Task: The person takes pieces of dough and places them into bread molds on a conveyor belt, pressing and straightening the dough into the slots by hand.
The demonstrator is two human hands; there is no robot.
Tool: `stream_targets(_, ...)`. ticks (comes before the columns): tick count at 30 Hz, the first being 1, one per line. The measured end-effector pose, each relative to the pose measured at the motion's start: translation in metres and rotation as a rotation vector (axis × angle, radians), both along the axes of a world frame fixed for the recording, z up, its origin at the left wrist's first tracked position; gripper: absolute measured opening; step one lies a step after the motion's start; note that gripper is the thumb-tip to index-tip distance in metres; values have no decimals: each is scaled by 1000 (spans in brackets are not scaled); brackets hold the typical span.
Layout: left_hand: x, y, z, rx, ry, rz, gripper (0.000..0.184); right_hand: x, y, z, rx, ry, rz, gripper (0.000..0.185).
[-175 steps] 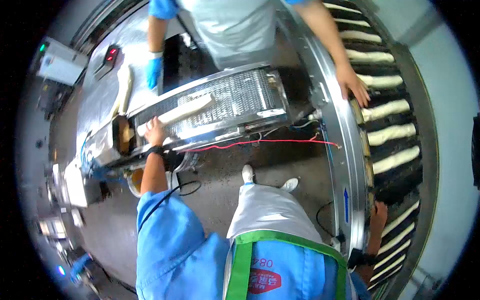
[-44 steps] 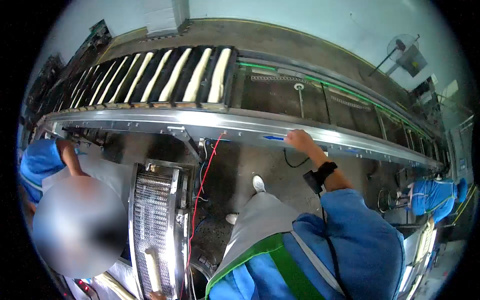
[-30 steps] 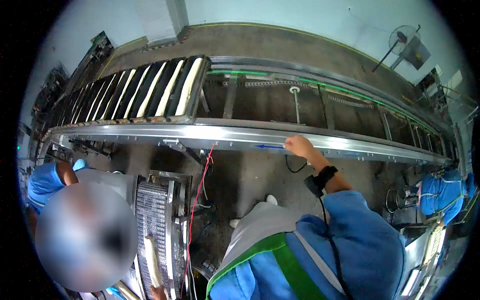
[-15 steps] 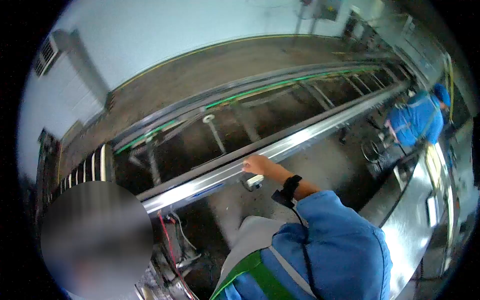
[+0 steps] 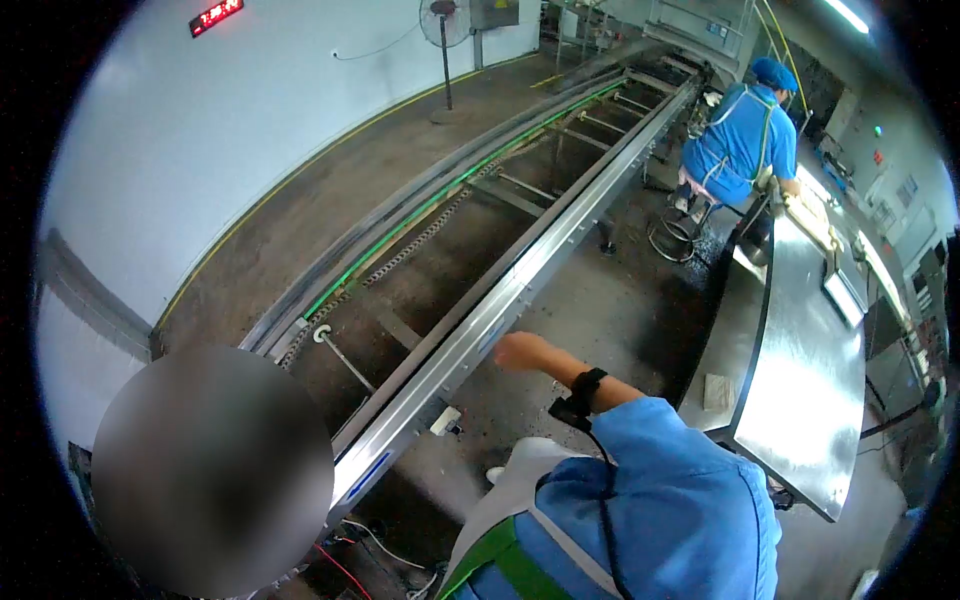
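My right hand point(image 5: 522, 352) is held out from the blue sleeve point(image 5: 660, 440), with its fingers curled in and nothing seen in them. A black band point(image 5: 583, 390) with a cable wraps the wrist. In the view the hand is nearest the long metal rail point(image 5: 480, 335) of a conveyor frame, beside its edge; I cannot tell whether they touch. A small white box point(image 5: 446, 420) sits at the side of the rail, below and left of the hand. My left hand is not in view.
At the upper right a co-worker in blue point(image 5: 735, 145) sits on a round-based stool point(image 5: 675, 238) at a steel table point(image 5: 800, 370). Red and white cables point(image 5: 385, 550) lie near the rail's lower end. A grey blurred disc hides the lower left. A fan point(image 5: 445, 50) stands by the wall.
My view has swung right and up, showing more of the steel table, the clock and the fan. My right hand, formerly in front of the rail, now appears beside it.
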State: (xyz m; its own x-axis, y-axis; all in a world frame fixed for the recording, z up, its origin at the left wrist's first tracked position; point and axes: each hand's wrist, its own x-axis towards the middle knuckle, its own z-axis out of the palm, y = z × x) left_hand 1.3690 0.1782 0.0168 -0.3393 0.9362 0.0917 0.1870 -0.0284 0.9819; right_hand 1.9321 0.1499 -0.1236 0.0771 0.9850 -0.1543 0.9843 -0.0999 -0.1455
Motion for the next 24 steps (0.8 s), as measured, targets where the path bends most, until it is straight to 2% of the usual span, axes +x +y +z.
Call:
stream_targets(3, -1, 3, 3, 23, -25, 0, 51, 0, -5, 11, -99, 332, -338, 29)
stream_targets(4, -2, 3, 4, 30, -31, 2, 51, 11, 2, -17, -101, 332, -333, 29)
stream_targets(5, -7, 0, 5, 39, -45, 14, 51, 28, 16, -70, -80, 172, -179, 29)
stream_targets(7, -26, -18, 7, 60, -79, 71, 51, 27, 20, -93, 74, -16, -18, 22)
stream_targets(11, -59, -85, 4, 140, -277, 201, 50, 17, 10, -45, 133, 214, 129, 20)
stream_targets(12, -42, -89, 13, 94, -337, 421, 48, 16, 13, -38, 161, 283, 166, 19)
stream_targets(13, -55, -94, 3, 156, -411, 393, 44, 13, 19, -31, 185, 342, 213, 19)
stream_targets(14, -54, -89, 5, 192, -363, 468, 40, 11, 25, -25, 213, 404, 269, 18)
stream_targets(15, -49, -87, 12, 246, -427, 371, 36, 6, 33, -21, 234, 462, 338, 18)
stream_targets(16, -17, -94, 40, 210, -414, 475, 32, 2, 42, -17, 271, 523, 452, 17)
stream_targets(19, -14, -92, 37, 356, -431, 324, 28, -66, 66, 27, -238, 708, 201, 23)
stream_targets(20, 1, -83, 47, 344, -431, 323, 27, -80, 91, 10, -187, 762, 276, 21)
stream_targets(24, 11, -85, 44, 318, -399, 242, 31, -206, 110, 53, -368, 892, 535, 25)
